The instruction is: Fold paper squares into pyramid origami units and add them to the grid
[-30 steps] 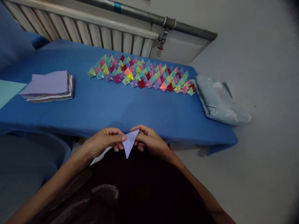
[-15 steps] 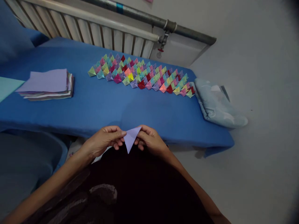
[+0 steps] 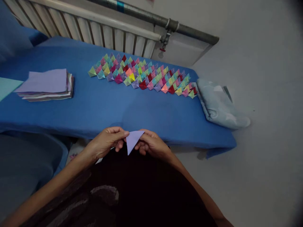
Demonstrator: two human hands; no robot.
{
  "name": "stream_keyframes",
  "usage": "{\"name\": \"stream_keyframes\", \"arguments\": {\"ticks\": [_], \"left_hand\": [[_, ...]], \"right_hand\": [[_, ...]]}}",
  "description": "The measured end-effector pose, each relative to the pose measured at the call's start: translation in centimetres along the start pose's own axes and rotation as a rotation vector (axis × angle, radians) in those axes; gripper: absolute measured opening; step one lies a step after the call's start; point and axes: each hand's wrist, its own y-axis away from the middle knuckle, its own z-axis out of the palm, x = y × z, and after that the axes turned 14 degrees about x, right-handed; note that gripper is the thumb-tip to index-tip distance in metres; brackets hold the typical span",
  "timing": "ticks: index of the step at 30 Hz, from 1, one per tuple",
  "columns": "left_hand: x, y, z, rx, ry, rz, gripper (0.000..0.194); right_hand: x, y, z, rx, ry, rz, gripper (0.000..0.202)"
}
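Over at the left edge of the frame, a teal sheet (image 3: 9,86) shows, cut off, and next to it on my blue-covered bench (image 3: 94,104) sits a stack of paper (image 3: 47,82), purple on top. Moving along, upper middle: rows of small folded paper pieces (image 3: 142,85), all colours, points up. Below them, lower centre, here's my left hand (image 3: 106,142), pinching the upper left corner of a purple paper triangle (image 3: 133,140), thumb flat on its face. That triangle is up in the air by the bench's front edge, point down. Easy with that thumb, I'd say; thin paper could dent. Across to my right hand (image 3: 153,143), gripping the right corner, some finger contact hidden from me. Best to draw both corners evenly, match edges before pressing, then run a nail firmly down the crease. Far right, a folded grey-blue cloth (image 3: 217,102) lies just beside the last pieces.
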Motion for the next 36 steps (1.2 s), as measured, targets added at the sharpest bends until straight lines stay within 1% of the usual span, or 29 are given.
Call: {"name": "stream_keyframes", "arguments": {"ticks": [3, 8, 10, 14, 15, 17, 19, 22, 25, 28, 32, 34, 36], "left_hand": [[0.1, 0.2, 0.2, 0.024, -0.015, -0.037, 0.045], [-0.2, 0.2, -0.3, 0.058, -0.029, -0.078, 0.05], [-0.4, 0.2, -0.3, 0.066, -0.027, -0.074, 0.05], [-0.8, 0.2, 0.0, 0.112, -0.02, -0.07, 0.048], [-0.9, 0.3, 0.0, 0.133, -0.023, -0.058, 0.047], [-1.0, 0.7, 0.0, 0.174, -0.033, -0.001, 0.047], [-1.1, 1.1, 0.0, 0.188, -0.036, 0.065, 0.047], [-1.1, 1.5, -0.1, 0.152, -0.025, 0.088, 0.043], [-1.2, 1.3, 0.0, 0.141, 0.015, 0.072, 0.037], [-1.1, 0.9, 0.1, 0.126, 0.102, 0.034, 0.038], [-1.0, 0.6, 0.1, 0.119, 0.204, -0.009, 0.04], [-1.0, 0.5, 0.1, 0.118, 0.225, -0.023, 0.041], [-1.0, 0.5, 0.1, 0.11, 0.232, -0.03, 0.04]], "right_hand": [[0.3, 0.1, 0.0, 0.084, 0.113, -0.119, 0.021], [0.6, 0.5, 0.0, 0.151, 0.272, -0.25, 0.015], [0.5, 0.7, 0.2, 0.173, 0.365, -0.339, 0.013], [0.3, 1.0, 0.5, 0.209, 0.601, -0.602, 0.018], [0.2, 1.0, 0.5, 0.227, 0.648, -0.65, 0.019], [0.1, 1.0, 0.6, 0.266, 0.692, -0.69, 0.019], [0.1, 0.9, 0.6, 0.294, 0.66, -0.668, 0.018], [0.3, 0.7, 0.8, 0.271, 0.543, -0.566, 0.016], [0.4, 0.7, 1.0, 0.181, 0.415, -0.407, 0.015], [0.2, 0.7, 1.0, 0.12, 0.285, -0.282, 0.019], [0.2, 0.6, 0.9, 0.079, 0.192, -0.19, 0.023], [0.3, 0.4, 0.9, 0.057, 0.197, -0.149, 0.022], [0.4, 0.2, 0.8, 0.076, 0.214, -0.143, 0.021]]}}
